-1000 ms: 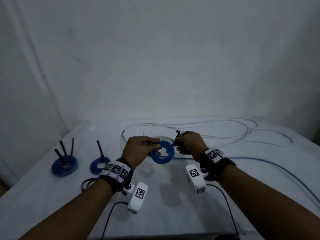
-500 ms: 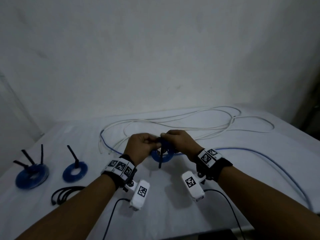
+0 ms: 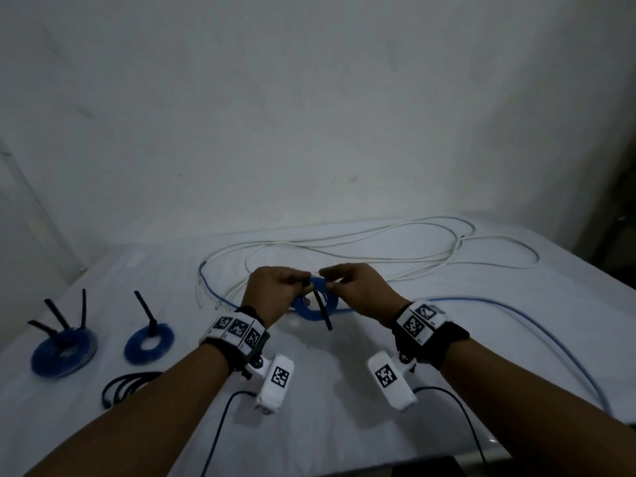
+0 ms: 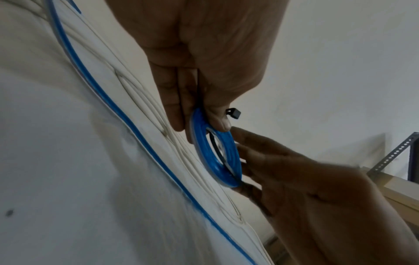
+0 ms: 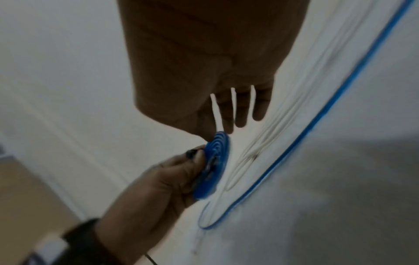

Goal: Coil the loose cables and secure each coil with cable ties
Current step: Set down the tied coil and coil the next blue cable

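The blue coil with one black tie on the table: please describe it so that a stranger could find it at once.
Start at the white table and look to its left part, where two flat blue coils lie side by side. The blue coil with one black tie is the smaller, right one, just behind a black cable bundle. Its neighbour, the larger blue coil, carries three black ties.

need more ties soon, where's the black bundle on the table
In the head view the black bundle lies at near left, just left of the left forearm, in front of the smaller tied blue coil.
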